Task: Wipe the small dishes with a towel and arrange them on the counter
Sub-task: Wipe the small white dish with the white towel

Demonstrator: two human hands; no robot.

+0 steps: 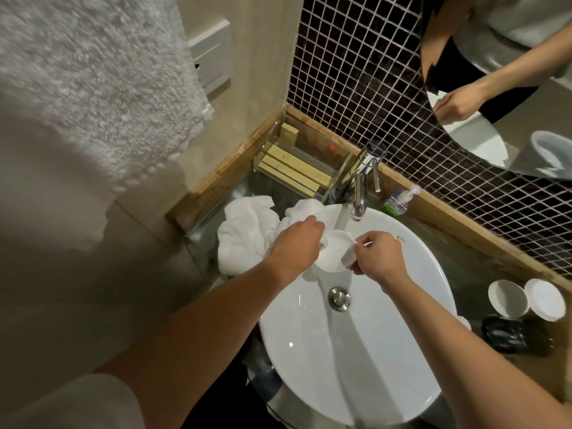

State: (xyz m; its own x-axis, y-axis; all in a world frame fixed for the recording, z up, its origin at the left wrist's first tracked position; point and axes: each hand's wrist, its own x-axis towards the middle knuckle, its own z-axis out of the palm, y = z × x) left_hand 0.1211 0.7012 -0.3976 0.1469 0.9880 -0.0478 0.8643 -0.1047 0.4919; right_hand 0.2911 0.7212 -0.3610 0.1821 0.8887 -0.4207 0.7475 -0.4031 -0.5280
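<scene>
A small dish (332, 252) is gripped by left hand (295, 246) and right hand (379, 257) over the sink (371, 351); towel (247, 230) is bunched at its left rim.

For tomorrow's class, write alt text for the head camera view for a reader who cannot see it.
Two bare hands, left hand and right hand, hold a small white dish over a white sink beneath a running faucet. A white towel lies crumpled on the counter left of the sink; two white dishes sit at right.

The scene is viewed from head height, steeply downward and close, over the basin (356, 351); only one view is given.
</scene>
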